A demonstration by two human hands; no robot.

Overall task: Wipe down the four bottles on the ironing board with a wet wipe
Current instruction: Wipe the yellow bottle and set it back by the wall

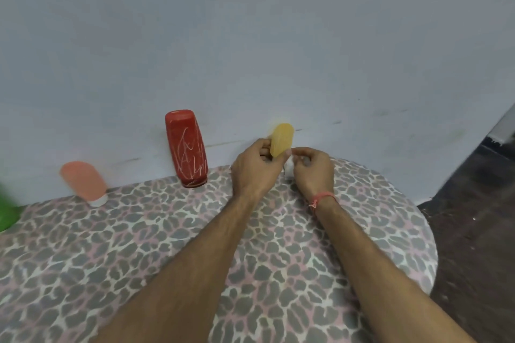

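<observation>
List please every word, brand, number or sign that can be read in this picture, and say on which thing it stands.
No text can be read.
Red bottle: only white scribble lines, no letters.
Yellow bottle, held by the left hand: plain, blurred.
Peach bottle and green bottle: blurred, no label visible.
Ironing board: spotted pattern only.

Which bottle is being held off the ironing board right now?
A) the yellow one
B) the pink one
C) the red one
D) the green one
A: the left hand grips the yellow bottle at its lower end, while the right hand pinches something white beside it.
</observation>
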